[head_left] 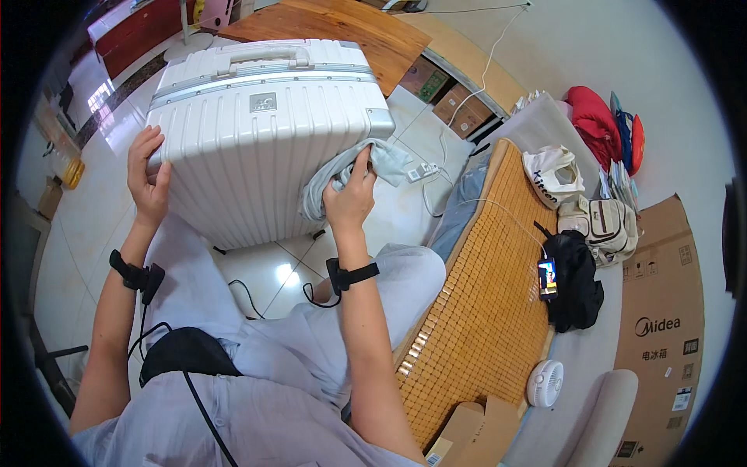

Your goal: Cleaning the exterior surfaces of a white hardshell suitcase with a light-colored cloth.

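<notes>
A white hard-shell suitcase (257, 157) with vertical ribs and a silver frame stands upright on the floor before my knees. Its carry handle (265, 55), partly wrapped in clear film, is on the top side. My left hand (149, 175) rests on the suitcase's left edge, thumb on the near face and fingers around the corner. In my right hand (353, 195) is a bunched pale grey-blue cloth (327, 181), pressed against the lower right part of the shell. One end of the cloth hangs past the suitcase's right corner.
To my right is a seat with a bamboo-tile mat (467, 303). On it lie a phone (547, 279) on a cable, a black bag (575, 280), a small white fan (545, 383) and an open cardboard box (475, 432). A wooden table (344, 23) stands behind the suitcase; a power strip (423, 171) lies on the floor.
</notes>
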Demonstrator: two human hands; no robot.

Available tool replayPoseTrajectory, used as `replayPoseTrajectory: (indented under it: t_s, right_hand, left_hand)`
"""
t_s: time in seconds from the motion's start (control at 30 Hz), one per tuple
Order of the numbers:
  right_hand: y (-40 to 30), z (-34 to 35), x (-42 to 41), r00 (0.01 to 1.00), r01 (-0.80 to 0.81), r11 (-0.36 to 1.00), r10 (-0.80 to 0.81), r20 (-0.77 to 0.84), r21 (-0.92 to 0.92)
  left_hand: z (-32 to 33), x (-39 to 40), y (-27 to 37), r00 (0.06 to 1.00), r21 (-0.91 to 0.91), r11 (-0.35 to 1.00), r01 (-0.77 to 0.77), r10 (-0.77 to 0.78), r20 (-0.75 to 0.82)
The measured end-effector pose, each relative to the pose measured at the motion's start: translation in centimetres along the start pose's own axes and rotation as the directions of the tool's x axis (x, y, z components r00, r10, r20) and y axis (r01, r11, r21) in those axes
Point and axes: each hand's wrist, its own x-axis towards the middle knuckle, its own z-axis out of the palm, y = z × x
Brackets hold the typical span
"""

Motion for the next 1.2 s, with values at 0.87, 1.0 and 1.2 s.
replayPoseTrajectory:
  t_s: [0.87, 1.0, 1.2]
  right_hand:
    - [-0.3, -0.6, 0.5, 0.999, -0.029, 0.945, 0.035, -0.013, 0.324]
    - [0.0, -0.8, 0.5, 0.996, -0.081, 0.848, 0.090, 0.009, 0.524]
    - [1.4, -2.0, 0.6, 0.960, -0.276, 0.825, 0.219, 0.172, 0.493]
  left_hand:
    - [-0.5, 0.3, 0.9, 0.999, -0.007, 0.999, 0.040, -0.040, -0.017]
    - [-0.4, 0.4, 1.0, 1.000, -0.001, 1.000, 0.020, -0.020, -0.021]
    - [-0.5, 0.6, 1.0, 1.000, 0.009, 1.000, 0.018, -0.018, -0.024]
